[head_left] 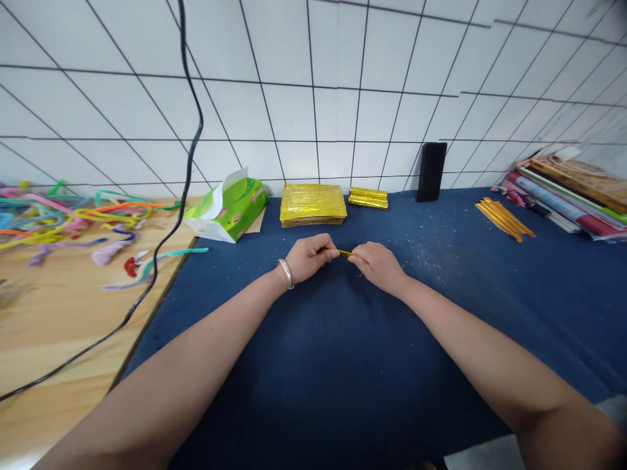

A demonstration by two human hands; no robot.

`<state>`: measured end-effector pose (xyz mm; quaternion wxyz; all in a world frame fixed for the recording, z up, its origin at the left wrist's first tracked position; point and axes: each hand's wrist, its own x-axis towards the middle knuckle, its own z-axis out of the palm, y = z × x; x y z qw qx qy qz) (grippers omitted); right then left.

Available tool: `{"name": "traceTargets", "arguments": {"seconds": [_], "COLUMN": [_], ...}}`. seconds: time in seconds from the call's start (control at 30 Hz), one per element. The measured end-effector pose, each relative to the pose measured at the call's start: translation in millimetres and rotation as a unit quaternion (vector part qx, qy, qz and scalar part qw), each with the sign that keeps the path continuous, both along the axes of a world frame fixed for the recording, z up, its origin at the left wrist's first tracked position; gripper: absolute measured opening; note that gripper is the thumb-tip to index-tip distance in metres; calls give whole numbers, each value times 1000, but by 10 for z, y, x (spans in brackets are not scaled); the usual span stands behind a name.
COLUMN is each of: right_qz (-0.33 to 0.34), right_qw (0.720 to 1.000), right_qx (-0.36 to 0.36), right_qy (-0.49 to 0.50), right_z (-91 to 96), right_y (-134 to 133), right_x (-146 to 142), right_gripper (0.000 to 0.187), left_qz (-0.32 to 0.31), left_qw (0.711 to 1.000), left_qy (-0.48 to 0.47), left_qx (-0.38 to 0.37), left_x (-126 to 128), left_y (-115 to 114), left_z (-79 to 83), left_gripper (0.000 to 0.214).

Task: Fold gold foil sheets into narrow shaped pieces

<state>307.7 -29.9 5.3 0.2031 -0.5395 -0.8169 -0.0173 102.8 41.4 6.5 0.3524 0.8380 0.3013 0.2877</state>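
Between my two hands a narrow gold foil strip (345, 253) shows, gripped at both ends over the dark blue cloth (313, 365). My left hand (311, 256), with a silver bangle (285, 273) at the wrist, pinches one end. The other end is in the closed fingers of my right hand (379, 264). Most of the strip is hidden by the fingers. Beyond my hands lies a stack of gold foil sheets (313, 202). A small pile of folded gold foil strips (368, 197) sits to the right of that stack.
At left, coloured pipe cleaners (73, 219) cover the wooden table (44, 339). A black cable (191, 156) hangs across the view. A green tissue pack (240, 205), a black phone (432, 172), more gold strips (504, 219) and stacked books (573, 196) stand along the tiled wall (337, 111).
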Motion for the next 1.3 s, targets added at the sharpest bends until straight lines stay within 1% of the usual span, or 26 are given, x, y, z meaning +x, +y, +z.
{"name": "traceTargets", "arguments": {"seconds": [0.1, 0.23, 0.37, 0.43, 0.5, 0.57, 0.67, 0.7, 0.77, 0.83, 0.97, 1.07, 1.3], "right_qz": [-6, -45, -69, -80, -81, -66, -22, -9, 11, 24, 28, 22, 33], "right_qw": [1000, 995, 986, 984, 986, 991, 995, 995, 994, 993, 991, 987, 978], "right_qx": [-6, -22, -38, -27, 4, 38, 72, 81, 96, 102, 97, 97, 91], "right_qy": [30, 81, 145, 159, 145, 113, 66, 56, 45, 48, 90, 127, 183], "right_z": [14, 20, 23, 24, 20, 8, -19, -26, -35, -33, -14, 0, 25], "right_y": [-5, -1, 2, -4, -14, -21, -22, -21, -21, -26, -44, -57, -65], "right_x": [12, 26, 44, 53, 57, 53, 34, 27, 13, 4, -2, -1, -2], "right_gripper": [28, 24, 23, 21, 21, 24, 27, 28, 27, 26, 24, 24, 25], "left_qz": [6, 15, 15, 14, 19, 18, -21, -38, -57, -70, -56, -40, -31], "left_qw": [999, 996, 995, 996, 998, 996, 971, 960, 941, 933, 937, 937, 941], "left_qy": [-38, -70, -90, -86, -55, -4, 80, 109, 167, 202, 222, 230, 224], "left_qx": [-33, -53, -50, -36, 8, 91, 224, 253, 290, 290, 266, 261, 251], "left_x": [-38, -42, -33, -42, -58, -70, -57, -42, -1, 41, 85, 90, 99], "left_y": [78, 124, 131, 150, 182, 209, 188, 158, 71, -26, -144, -157, -150], "left_z": [-38, -72, -98, -115, -126, -117, -72, -54, -23, -4, 8, 14, 31], "left_gripper": [21, 21, 21, 22, 23, 23, 26, 27, 30, 34, 36, 36, 33]}}
